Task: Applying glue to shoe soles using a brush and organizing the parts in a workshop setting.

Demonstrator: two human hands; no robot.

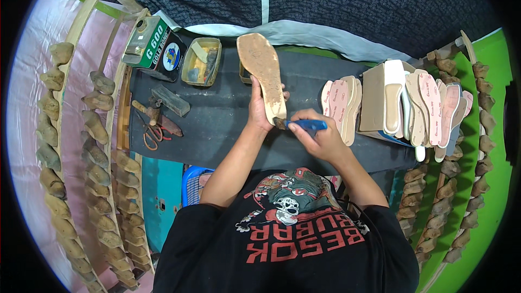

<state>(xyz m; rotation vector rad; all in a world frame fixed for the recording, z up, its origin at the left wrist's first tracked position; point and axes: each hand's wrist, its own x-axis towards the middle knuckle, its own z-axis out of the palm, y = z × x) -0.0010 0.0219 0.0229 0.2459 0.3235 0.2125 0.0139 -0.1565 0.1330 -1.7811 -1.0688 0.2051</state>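
Observation:
A tan shoe insole (259,59) is held up over the dark worktable, its toe end pointing away from me and its surface brown and speckled. My left hand (259,106) grips it along the narrow waist and heel. In my right hand (321,137) is a brush (308,125) with a blue handle. The brush's dark bristles touch the insole's pale heel end. Behind the insole, a small container (245,71) is partly hidden.
On the table's (217,130) left stand a green-and-black metal can (154,49), a yellowish tray (202,61), a block (171,101), a hammer (146,111) and scissors (153,137). Insoles (342,106) and a cardboard box (374,103) occupy the right. Racks of shoe lasts (96,125) flank both sides.

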